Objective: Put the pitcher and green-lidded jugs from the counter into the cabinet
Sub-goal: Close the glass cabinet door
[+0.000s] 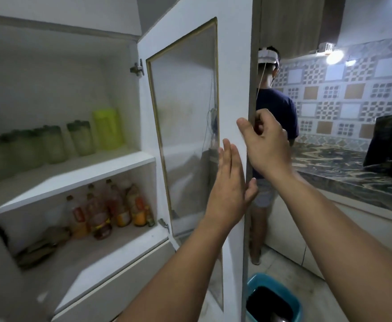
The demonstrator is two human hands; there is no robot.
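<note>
Cabinet (74,94) space is standing open in front of you, its white glass-panelled door (232,66) swung out toward your right. Beyond the door, the dark marbled table (343,168) is running along the patterned tile wall, and another person (276,112) in a dark shirt is standing there with their back to you.

On the upper shelf (81,168) the task's things are already sitting: one yellow-green pitcher (108,129) at the right end, and beside it a row of green-lidded jugs (81,138); you can count about four, though the left ones are blurring together. On the lower shelf (111,242) a cluster of bottles (111,210) is standing, roughly eight; their red and orange labels are too blurred to read, and no writing is legible anywhere.

Your right hand (267,145) is curling around the door's free edge, thumb on the inner face and fingers wrapped behind, a narrow grip on the door. Your left hand (230,187) is lying flat and open against the inner face just below, fingers together and pointing up, holding nothing.

Down on the floor, one blue bin (292,305) is sitting by the door's lower corner.
</note>
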